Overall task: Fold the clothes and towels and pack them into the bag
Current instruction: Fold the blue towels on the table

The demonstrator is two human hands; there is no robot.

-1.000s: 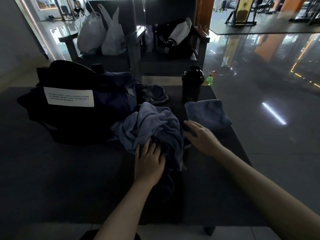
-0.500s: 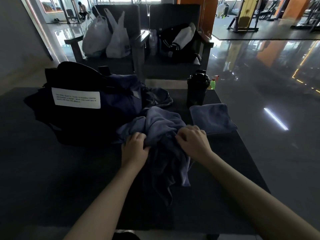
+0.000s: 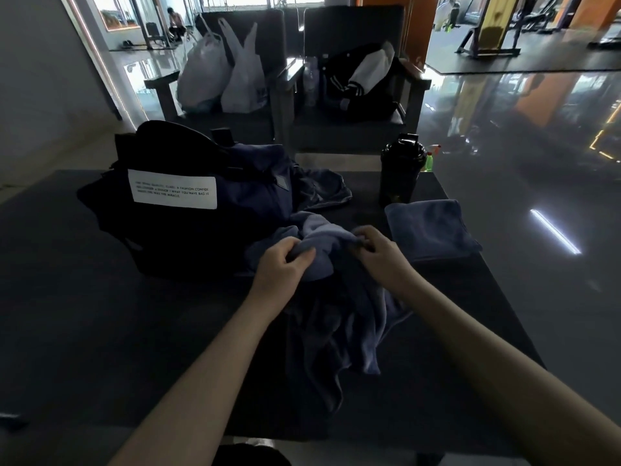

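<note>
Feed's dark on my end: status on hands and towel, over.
Left hand and right hand both grip crumpled towel. Not folded yet, trailing on table. Bag left, folded towel right, nothing blocking.

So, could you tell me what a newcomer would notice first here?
At the centre of the dark table, the left hand and the right hand each grip a bunched part of a crumpled blue towel that drapes toward the person. Left of it sits a dark bag with a white printed label. To the right lies a folded blue towel, with a black shaker bottle behind it.
</note>
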